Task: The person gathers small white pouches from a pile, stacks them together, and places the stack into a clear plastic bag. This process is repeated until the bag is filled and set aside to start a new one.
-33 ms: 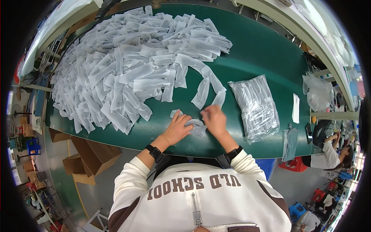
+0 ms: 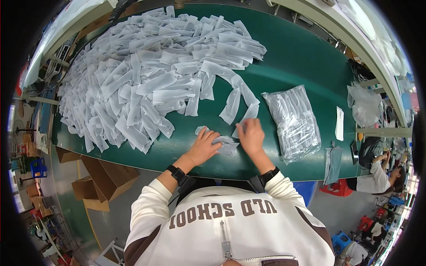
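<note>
My left hand [image 2: 204, 148] is curled over a few small frosted plastic pouches [image 2: 227, 146] near the table's front edge. Ends of these pouches stick out on both sides of the fingers. My right hand [image 2: 252, 138] has its fingers bent and closed on another frosted pouch, whose edge shows beside the fingertips; their exact grip is partly hidden. Beyond that hand a line of loose pouches [image 2: 230, 106] curves back to a large heap of the same pouches [image 2: 133, 80] on the left of the green table [image 2: 301, 57].
Right of my hands lies a clear bag [image 2: 295, 124] packed with pouches. Further right are a white strip [image 2: 339, 124], a grey-green cloth-like piece [image 2: 333, 165] and a phone [image 2: 355, 152]. Cardboard boxes [image 2: 104, 177] stand on the floor at left. Another person [image 2: 379, 175] sits at far right.
My right hand has shifted slightly right and closed near the loose pouch, whose end now shows left of the fingers. My left hand stays in place.
</note>
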Demonstrator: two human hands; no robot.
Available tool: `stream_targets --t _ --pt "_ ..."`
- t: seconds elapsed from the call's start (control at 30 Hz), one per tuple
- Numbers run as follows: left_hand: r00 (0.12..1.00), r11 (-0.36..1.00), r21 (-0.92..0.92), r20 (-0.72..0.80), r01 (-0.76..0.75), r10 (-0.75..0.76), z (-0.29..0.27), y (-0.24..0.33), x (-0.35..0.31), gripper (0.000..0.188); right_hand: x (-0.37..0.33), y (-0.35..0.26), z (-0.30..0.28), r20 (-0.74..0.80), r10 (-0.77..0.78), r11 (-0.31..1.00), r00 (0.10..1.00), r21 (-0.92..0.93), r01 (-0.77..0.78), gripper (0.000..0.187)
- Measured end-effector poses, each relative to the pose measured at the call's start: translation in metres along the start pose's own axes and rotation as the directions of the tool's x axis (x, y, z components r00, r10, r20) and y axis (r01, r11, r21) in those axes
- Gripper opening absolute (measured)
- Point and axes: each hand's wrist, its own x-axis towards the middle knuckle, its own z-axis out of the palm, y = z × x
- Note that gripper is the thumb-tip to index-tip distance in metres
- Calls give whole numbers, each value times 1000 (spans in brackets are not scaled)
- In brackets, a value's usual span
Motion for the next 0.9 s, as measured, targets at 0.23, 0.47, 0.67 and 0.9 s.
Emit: stream_targets --t 0.23,0.47,0.67,0.9 --pt "998 967 -255 66 15 2 24 12 -2 46 -14 48 18 64 244 970 968 -33 -242 37" --pt "1000 996 -87 -17 -24 22 0 39 10 59 -39 42 8 209 -5 991 978 133 -24 32" --pt "998 987 -158 43 43 -36 2 30 14 63 -37 32 0 282 -378 878 882 411 245 39" --pt "981 881 -454 -65 136 -185 32 31 9 89 -71 21 7 69 -329 847 942 462 262 43"
